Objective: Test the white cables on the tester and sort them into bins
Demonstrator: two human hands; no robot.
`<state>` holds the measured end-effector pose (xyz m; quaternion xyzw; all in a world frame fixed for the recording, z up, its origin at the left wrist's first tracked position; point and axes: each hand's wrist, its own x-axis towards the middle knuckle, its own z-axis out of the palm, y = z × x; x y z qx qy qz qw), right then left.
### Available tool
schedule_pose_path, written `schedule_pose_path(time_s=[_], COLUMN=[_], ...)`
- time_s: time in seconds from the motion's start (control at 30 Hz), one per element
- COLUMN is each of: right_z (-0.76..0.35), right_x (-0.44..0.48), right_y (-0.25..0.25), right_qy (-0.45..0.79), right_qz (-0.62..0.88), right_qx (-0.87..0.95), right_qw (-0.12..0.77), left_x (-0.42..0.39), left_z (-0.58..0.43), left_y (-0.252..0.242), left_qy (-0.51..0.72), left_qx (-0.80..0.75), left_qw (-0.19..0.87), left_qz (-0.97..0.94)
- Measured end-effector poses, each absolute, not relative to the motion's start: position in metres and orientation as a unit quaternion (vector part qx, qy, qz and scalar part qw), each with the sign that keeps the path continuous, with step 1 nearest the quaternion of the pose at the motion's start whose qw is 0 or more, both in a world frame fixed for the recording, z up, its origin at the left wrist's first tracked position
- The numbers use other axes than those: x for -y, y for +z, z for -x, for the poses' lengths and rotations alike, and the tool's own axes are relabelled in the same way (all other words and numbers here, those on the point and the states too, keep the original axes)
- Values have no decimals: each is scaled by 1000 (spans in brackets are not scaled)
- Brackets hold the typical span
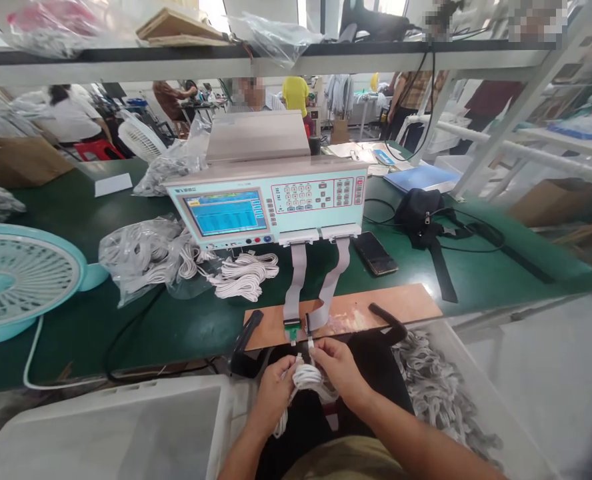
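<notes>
A coiled white cable (307, 377) hangs between my two hands at the front edge of the bench. My left hand (276, 387) is closed on the coil, near one of its plug ends. With thumb and fingers, my right hand (337, 363) pinches the cable's other plug (311, 343), which meets the end of the right grey ribbon cable (332, 280); whether it is fully seated I cannot tell. Just left of it, a small green circuit board (293, 330) ends the other ribbon cable (296, 280). Both ribbons run down from the tester (271, 200) with a lit blue screen.
A wooden board (346, 313) lies along the bench edge. White cable bundles (246, 275), a bagged bundle (143, 253), a phone (375, 255) and a black pouch (419, 217) surround the tester. A blue fan (26, 280) stands left; a cable-filled bin (441, 393) sits right.
</notes>
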<state>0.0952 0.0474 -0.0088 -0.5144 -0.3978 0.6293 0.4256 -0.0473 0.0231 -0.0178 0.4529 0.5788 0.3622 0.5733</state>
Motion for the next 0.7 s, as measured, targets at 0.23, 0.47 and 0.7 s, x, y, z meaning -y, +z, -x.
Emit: schedule_pose_path(time_s=[0.23, 0.47, 0.7], right_z=[-93, -95, -94], right_x=[-47, -47, -48], right_y=[-9, -9, -9], right_qy=[670, 665, 681], right_qz=[486, 476, 465], right_qx=[343, 368, 358], right_qw=[444, 442, 438], left_x=[-27, -29, -26], left_z=[44, 34, 26], left_y=[-20, -33, -35], left_qy=[441, 517, 539], left_qx=[-575, -574, -569], left_qw=[535, 537, 540], left_qz=[-434, -338, -307])
